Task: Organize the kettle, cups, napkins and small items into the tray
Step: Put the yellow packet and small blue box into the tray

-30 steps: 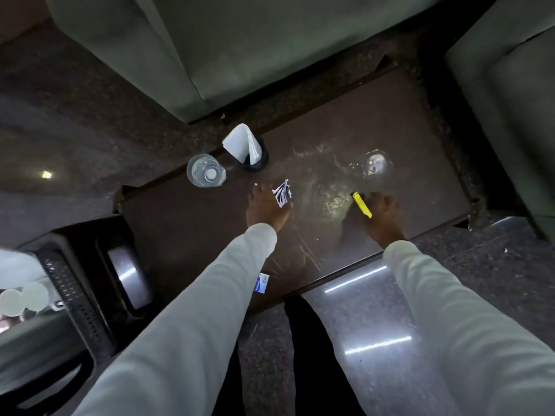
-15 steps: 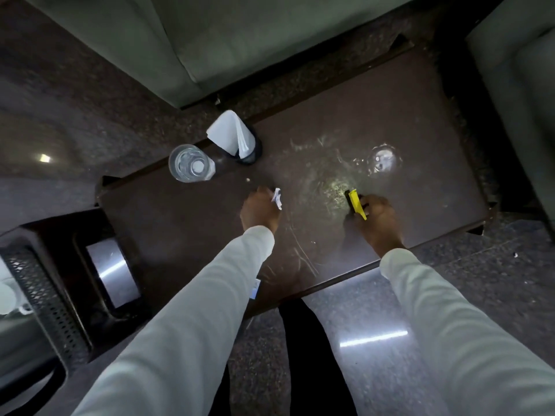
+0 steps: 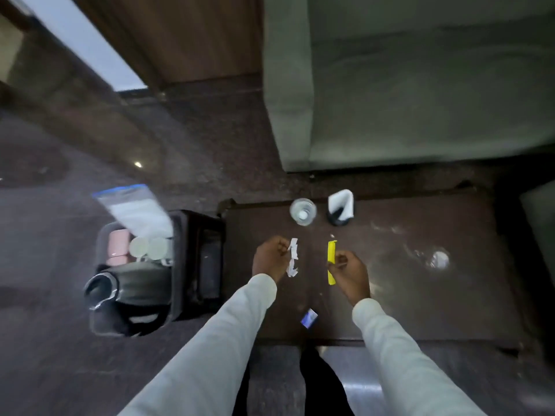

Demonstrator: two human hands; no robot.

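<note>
So the person's left hand (image 3: 268, 261) is pinching a strip of white sachets (image 3: 292, 257), fingers closed on its upper edge, and it's dangling just above the dark surface (image 3: 420, 295). The right hand (image 3: 350, 273) is doing the same with a yellow sachet (image 3: 331, 262), fingers gripping it around the middle so it's standing nearly upright. The two packets are hanging side by side with a gap between them.

A small blue-and-white sachet (image 3: 309, 318) is lying flat on the surface nearer the person, between the two pale sleeves. Farther back, a clear glass (image 3: 302, 211) is sitting right beside a dark holder with white napkins (image 3: 341, 207) sticking out of it. Over to the right something glassy (image 3: 439, 259) is catching the light, too blurry to say what exactly.

Left of the surface, a black tray (image 3: 183, 265) is sitting lower down, holding a black kettle (image 3: 126, 295), something pink (image 3: 115, 250), two round white lids or cup tops (image 3: 148, 247) and a clear bag with a blue edge (image 3: 135, 208) poking up. A grey-green sofa (image 3: 420, 85) is looming behind it all.
</note>
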